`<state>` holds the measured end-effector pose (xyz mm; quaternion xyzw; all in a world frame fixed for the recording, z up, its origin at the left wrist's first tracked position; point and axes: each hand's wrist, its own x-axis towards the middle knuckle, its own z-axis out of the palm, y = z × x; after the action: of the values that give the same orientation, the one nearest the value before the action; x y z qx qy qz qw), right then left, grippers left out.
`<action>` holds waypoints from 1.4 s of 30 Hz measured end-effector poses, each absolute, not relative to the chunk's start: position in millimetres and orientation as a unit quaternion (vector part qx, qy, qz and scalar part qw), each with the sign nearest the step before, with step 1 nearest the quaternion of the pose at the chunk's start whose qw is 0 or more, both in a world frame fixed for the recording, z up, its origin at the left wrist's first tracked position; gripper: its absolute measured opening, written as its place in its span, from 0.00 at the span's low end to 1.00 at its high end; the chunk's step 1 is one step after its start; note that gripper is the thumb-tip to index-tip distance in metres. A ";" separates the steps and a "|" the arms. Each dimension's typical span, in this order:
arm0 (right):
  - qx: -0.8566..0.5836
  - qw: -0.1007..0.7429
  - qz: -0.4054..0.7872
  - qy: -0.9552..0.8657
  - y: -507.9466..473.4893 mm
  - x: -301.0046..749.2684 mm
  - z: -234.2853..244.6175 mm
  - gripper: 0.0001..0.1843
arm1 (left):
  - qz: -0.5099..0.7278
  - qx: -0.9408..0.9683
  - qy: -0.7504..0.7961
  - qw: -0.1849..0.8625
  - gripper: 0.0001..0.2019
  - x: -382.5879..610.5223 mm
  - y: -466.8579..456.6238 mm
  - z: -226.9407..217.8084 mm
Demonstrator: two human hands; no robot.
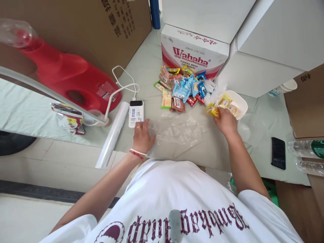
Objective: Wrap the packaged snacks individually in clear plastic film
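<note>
My right hand [226,123] is closed on a yellow-wrapped snack [212,110] at the near left rim of a white bowl [243,105]. Inside the bowl lie a yellow packet [224,101] and a clear-wrapped snack [234,110]. My left hand [143,138] rests at the near end of a white power bank [136,114], thumb apart from the fingers, holding nothing I can see. Between my hands a clear plastic bag [179,131] lies flat. Beyond it is a pile of wrapped snacks [181,91] in blue, red, green and brown.
A Wahaha carton [193,50] stands behind the snacks. On the left are a red jug-like container [76,74], a clear roll [113,135], a white cable [124,86] and a foil packet [68,118]. On the right lie a phone [278,153] and plastic bottles [305,148].
</note>
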<state>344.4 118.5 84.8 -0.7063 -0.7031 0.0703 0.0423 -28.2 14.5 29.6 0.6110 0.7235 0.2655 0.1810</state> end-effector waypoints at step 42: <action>-0.378 0.042 0.297 -0.876 7.0 358.1 68.3 0.42 | 0.098 0.892 0.361 0.253 0.30 -43.8 -7.3 22.7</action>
<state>358.1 7.0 68.3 -0.3777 -0.8761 0.2966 0.0417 -43.8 -7.3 22.7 0.8923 0.3607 0.0980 0.2530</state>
